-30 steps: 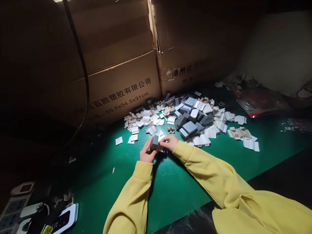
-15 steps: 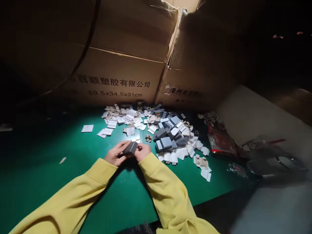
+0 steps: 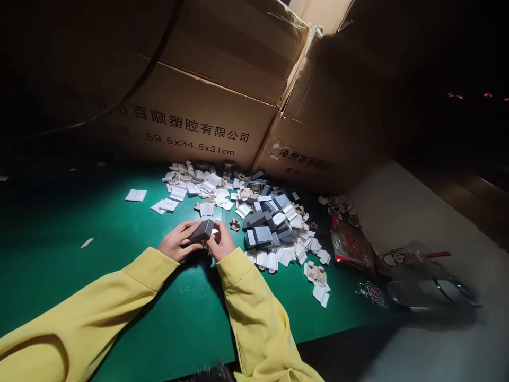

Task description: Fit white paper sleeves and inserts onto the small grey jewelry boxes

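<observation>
My left hand (image 3: 175, 244) and my right hand (image 3: 221, 244) both grip one small grey box (image 3: 201, 231) just above the green mat (image 3: 119, 286). The left fingers wrap its left end and the right fingers pinch its right end. Both arms wear yellow sleeves. Just right of my hands lies a heap of grey boxes (image 3: 265, 225) mixed with white folded cards (image 3: 274, 259) and beige cardboard inserts (image 3: 235, 224).
Large brown cardboard cartons (image 3: 207, 101) with printed text stand along the back of the mat. Loose white cards (image 3: 135, 195) lie at the left. A red packet (image 3: 352, 245) and clear plastic bags (image 3: 429, 289) lie at the right, off the mat.
The view has swung to the right and the pile now sits closer to centre. My hands have kept hold of the grey box and turned it slightly.
</observation>
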Action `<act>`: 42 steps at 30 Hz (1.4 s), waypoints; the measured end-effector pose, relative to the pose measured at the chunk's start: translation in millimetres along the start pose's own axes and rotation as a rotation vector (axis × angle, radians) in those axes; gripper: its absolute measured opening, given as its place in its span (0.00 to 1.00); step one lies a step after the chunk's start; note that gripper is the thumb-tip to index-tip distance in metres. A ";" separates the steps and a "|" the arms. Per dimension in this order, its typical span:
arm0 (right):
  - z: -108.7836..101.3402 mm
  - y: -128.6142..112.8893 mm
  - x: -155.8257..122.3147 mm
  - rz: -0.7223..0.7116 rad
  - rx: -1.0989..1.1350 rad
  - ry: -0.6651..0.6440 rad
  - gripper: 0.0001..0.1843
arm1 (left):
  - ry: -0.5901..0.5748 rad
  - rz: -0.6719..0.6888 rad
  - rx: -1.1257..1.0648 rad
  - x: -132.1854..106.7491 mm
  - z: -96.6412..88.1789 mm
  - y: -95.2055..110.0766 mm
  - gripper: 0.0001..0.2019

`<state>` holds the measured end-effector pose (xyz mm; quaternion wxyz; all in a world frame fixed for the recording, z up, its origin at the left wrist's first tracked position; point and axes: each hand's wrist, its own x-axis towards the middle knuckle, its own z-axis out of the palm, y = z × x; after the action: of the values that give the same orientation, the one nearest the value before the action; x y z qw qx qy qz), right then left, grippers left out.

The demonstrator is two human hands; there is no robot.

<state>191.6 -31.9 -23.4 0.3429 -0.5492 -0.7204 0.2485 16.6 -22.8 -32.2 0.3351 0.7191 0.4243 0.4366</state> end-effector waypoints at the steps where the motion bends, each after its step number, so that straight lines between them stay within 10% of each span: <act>1: -0.4 -1.3 1.3 0.039 0.133 -0.050 0.24 | -0.008 -0.005 -0.013 0.1 -0.9 0.5 0.32; 7: -23.8 -19.9 -0.2 0.064 0.487 -0.111 0.27 | -0.039 0.071 -0.103 3.9 -4.3 -1.7 0.31; 13: -55.6 -23.3 -0.6 -0.101 0.206 0.244 0.20 | -0.031 0.457 0.062 46.2 8.7 22.0 0.27; 18: -103.7 8.5 7.6 -0.156 -0.038 0.606 0.21 | 0.031 0.785 0.193 99.5 58.3 68.9 0.26; 23: -145.1 67.3 13.1 0.116 -0.337 0.857 0.27 | -0.018 0.558 0.355 137.4 115.0 93.3 0.22; 29: -138.9 101.0 6.5 0.264 -0.566 0.725 0.30 | -0.281 0.237 0.492 154.5 143.7 91.7 0.26; 33: -145.0 77.6 1.9 0.126 -0.569 0.935 0.26 | -0.230 0.296 0.472 142.1 121.5 61.9 0.27; 37: -116.3 28.7 -2.3 -0.059 -0.369 1.100 0.19 | -0.017 0.293 0.537 112.9 54.2 4.8 0.25; 42: -6.1 -18.4 -12.4 -0.267 -0.037 0.402 0.28 | 0.255 0.119 0.635 77.4 -63.4 -48.7 0.24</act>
<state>186.8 -49.0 -8.8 0.4991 -0.4936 -0.7084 0.0735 -36.7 74.3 -22.1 0.0127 0.7508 0.5346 0.3878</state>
